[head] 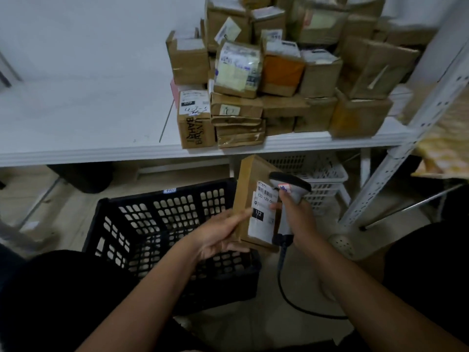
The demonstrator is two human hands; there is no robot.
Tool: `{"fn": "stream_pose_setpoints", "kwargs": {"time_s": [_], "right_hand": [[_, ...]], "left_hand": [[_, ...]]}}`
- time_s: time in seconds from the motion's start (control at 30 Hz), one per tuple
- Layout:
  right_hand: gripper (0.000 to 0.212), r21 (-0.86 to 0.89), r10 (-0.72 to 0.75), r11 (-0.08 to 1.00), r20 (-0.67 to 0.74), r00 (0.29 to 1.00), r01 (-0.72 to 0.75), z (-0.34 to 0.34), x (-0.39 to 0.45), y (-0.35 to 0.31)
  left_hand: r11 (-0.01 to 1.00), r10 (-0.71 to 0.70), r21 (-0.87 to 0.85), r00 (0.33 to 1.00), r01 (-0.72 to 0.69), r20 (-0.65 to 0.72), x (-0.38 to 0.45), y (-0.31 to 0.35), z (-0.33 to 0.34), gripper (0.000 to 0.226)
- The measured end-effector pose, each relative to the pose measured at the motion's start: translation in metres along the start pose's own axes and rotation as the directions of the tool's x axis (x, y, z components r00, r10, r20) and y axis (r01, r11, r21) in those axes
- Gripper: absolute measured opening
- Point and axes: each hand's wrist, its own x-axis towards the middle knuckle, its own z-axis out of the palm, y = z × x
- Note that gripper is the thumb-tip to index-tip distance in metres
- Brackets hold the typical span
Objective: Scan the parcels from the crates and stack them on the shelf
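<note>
Left hand [218, 231] grips parcel [247, 199]; right hand [298, 212] grips scanner [289, 189] against it.

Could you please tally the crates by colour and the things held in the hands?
Black crates: 1
White crates: 1
Parcels held: 1, in left hand
Scanners held: 1, in right hand
Total: 4

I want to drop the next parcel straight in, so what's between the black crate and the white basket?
In the head view, the held parcel and the scanner sit between the black crate and the white basket.
</note>
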Motion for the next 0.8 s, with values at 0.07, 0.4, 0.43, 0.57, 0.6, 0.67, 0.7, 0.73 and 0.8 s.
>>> {"fn": "stream_pose_setpoints", "kwargs": {"time_s": [0.07, 0.4, 0.43, 0.57, 0.6, 0.67, 0.7, 0.73, 0.8], "right_hand": [[0.027, -0.011, -0.031, 0.999, -0.023, 0.999, 0.031, -0.012, -0.003, -0.003], [0.039, -0.139, -0.235, 0.969, -0.243, 0.941, 0.206, -0.089, -0.002, -0.047], [0.037, -0.150, -0.258, 0.963, -0.270, 0.928, 0.224, -0.097, -0.002, -0.055], [0.039, -0.047, -0.282, 0.959, -0.262, 0.923, 0.279, -0.124, 0.000, -0.086], [0.039, -0.033, -0.287, 0.957, -0.240, 0.927, 0.288, -0.128, 0.000, -0.092], [0.039, -0.063, -0.294, 0.956, -0.200, 0.935, 0.288, -0.133, -0.002, -0.102], [0.038, -0.071, -0.291, 0.957, -0.178, 0.940, 0.283, -0.135, -0.005, -0.106], [0.036, -0.073, -0.285, 0.958, -0.152, 0.947, 0.276, -0.135, -0.008, -0.111], [0.033, -0.084, -0.273, 0.961, -0.103, 0.957, 0.265, -0.136, -0.015, -0.118]], "left_hand": [[0.996, 0.015, 0.089, 0.999, -0.018, 0.033, 0.002, 0.003, 0.012, 0.055], [0.992, 0.108, 0.056, 0.994, -0.109, 0.005, 0.021, 0.022, 0.057, 0.028], [0.992, 0.118, 0.037, 0.993, -0.118, -0.011, 0.024, 0.025, 0.062, 0.025], [0.988, 0.145, -0.043, 0.989, -0.147, -0.028, 0.038, 0.030, 0.081, 0.024], [0.987, 0.150, -0.064, 0.989, -0.150, -0.017, 0.042, 0.031, 0.086, 0.025], [0.983, 0.153, -0.104, 0.988, -0.154, -0.019, 0.049, 0.033, 0.095, 0.028], [0.980, 0.159, -0.117, 0.987, -0.162, -0.035, 0.051, 0.034, 0.100, 0.028], [0.976, 0.171, -0.128, 0.984, -0.176, -0.053, 0.053, 0.035, 0.104, 0.027], [0.965, 0.199, -0.158, 0.977, -0.208, -0.072, 0.055, 0.035, 0.110, 0.024]]}}
